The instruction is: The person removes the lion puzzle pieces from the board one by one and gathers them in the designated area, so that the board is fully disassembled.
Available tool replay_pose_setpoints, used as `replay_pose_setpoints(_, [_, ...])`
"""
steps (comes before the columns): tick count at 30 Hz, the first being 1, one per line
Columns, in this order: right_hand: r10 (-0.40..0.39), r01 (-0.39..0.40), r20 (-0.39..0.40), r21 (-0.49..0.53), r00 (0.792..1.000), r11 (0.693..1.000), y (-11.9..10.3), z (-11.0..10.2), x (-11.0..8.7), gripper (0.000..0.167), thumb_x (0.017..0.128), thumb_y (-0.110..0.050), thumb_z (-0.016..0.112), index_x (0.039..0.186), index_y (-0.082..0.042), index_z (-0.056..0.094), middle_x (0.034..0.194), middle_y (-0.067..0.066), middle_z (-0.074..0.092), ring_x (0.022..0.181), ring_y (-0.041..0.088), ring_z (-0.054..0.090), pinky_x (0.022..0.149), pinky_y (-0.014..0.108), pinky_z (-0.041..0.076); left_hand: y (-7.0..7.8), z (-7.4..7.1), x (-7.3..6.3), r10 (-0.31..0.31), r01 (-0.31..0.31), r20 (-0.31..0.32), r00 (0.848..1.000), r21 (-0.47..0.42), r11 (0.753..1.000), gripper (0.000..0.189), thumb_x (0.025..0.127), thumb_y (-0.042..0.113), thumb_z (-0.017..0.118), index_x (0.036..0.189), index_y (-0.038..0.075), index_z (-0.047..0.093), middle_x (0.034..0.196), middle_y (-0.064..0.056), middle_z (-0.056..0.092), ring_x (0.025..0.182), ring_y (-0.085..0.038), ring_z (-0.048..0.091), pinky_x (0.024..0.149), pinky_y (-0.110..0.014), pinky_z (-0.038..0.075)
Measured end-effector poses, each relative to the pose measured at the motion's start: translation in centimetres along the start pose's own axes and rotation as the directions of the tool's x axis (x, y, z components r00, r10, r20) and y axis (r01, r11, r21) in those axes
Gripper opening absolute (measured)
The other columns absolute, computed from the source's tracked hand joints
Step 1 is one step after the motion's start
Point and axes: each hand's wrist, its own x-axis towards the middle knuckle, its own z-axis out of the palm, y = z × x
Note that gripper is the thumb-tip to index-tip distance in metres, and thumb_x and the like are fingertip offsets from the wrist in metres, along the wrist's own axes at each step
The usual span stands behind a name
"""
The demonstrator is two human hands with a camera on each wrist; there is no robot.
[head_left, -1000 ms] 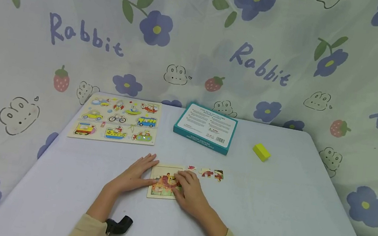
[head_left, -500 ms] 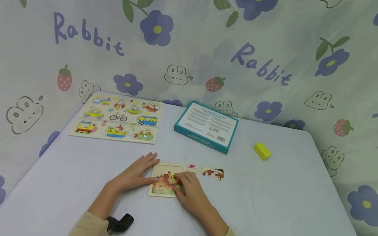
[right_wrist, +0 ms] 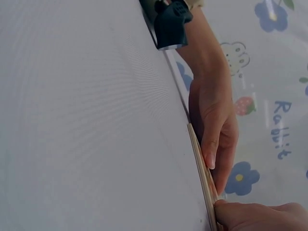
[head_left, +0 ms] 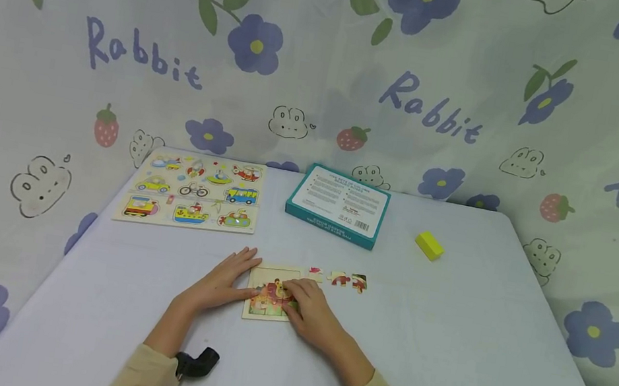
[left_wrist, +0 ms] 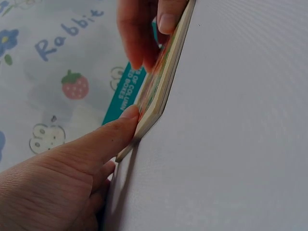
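A small wooden jigsaw tray (head_left: 270,318) with a lion-like animal picture lies on the white table, partly filled with pieces. My left hand (head_left: 220,283) rests at its left side, fingers stretched out, thumb laid on the picture; the left wrist view shows that thumb (left_wrist: 113,134) over the tray's rim. From the right, my right hand (head_left: 315,314) bends over the tray, thumb and fingertips pinching a puzzle piece (head_left: 283,290) that they mostly cover. Loose puzzle pieces (head_left: 340,279) lie in a row just beyond the tray's upper right corner.
A vehicle peg puzzle board (head_left: 192,192) lies at the back left. Behind the tray sits a teal and white box (head_left: 337,205), with a yellow block (head_left: 430,246) to its right. A printed rabbit curtain (head_left: 328,69) hangs behind the table.
The view shifts slightly. Both hands stay at the tray, the right fingers moving only a little over the picture; the loose pieces lie as before.
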Motion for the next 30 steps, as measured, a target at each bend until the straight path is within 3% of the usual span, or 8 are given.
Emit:
replay_pose_setpoints(5, [-0.033, 0.033, -0.032, -0.02, 0.999, 0.999, -0.03, 0.05, -0.01, 0.041, 0.088, -0.021, 0.062, 0.125, -0.005, 0.053, 0.12, 0.004, 0.053, 0.113, 0.017, 0.045, 0.096, 0.035, 0.039, -0.05, -0.02, -0.01, 0.025, -0.025, -0.011, 1.0, 0.001, 1.0, 0.072, 0.08, 0.044, 0.066, 0.138, 0.008, 0.041, 0.149, -0.01, 0.024, 0.138, -0.029, 0.014, 0.11, -0.049, 0.013])
replay_pose_setpoints(22, [-0.073, 0.07, -0.079, -0.038, 0.994, 0.997, 0.03, 0.33, -0.02, 0.038, 0.087, -0.021, 0.063, 0.122, -0.007, 0.056, 0.119, 0.003, 0.054, 0.111, 0.018, 0.046, 0.092, 0.037, 0.041, 0.23, -0.37, -0.13, 0.026, -0.026, 0.004, 1.0, 0.021, 0.999, 0.071, 0.082, 0.044, 0.064, 0.139, 0.008, 0.04, 0.15, -0.01, 0.022, 0.138, -0.03, 0.013, 0.109, -0.051, 0.013])
replay_pose_setpoints(30, [-0.135, 0.13, -0.164, -0.04, 0.977, 0.991, 0.17, 0.45, 0.0, 0.037, 0.081, -0.016, 0.07, 0.115, -0.007, 0.06, 0.116, 0.007, 0.055, 0.107, 0.022, 0.046, 0.087, 0.039, 0.041, 0.06, -0.1, -0.11, 0.023, -0.023, 0.0, 1.0, 0.033, 0.999, 0.072, 0.082, 0.046, 0.063, 0.139, 0.008, 0.04, 0.149, -0.01, 0.023, 0.137, -0.03, 0.014, 0.109, -0.051, 0.014])
